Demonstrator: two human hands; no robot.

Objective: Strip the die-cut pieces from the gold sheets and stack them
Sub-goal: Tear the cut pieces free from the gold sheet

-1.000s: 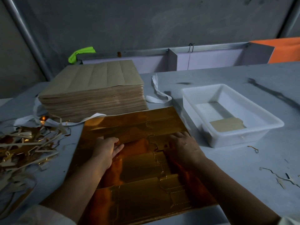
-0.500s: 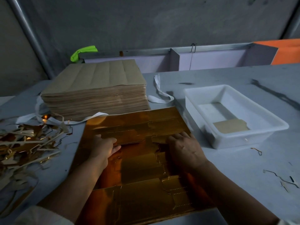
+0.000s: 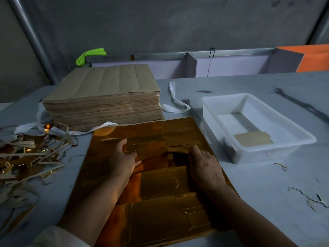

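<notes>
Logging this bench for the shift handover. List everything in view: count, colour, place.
sheet: one seen, gold, table centre, under both hands
piece: one, gold, partly lifted from the sheet's far half
stack: one, brown, behind the sheet, left
tub: one, white, right of the sheet
card: one, brown, inside the tub
scrap: one pile, gold and pale, left of the sheet; a few bits also lie at the right
straps: at least two, white, beside and under the stack
green thing: one, behind the stack
orange panel: one, far right
table: one, grey
left hand: grips the piece's near edge
right hand: presses flat on the sheet
</notes>
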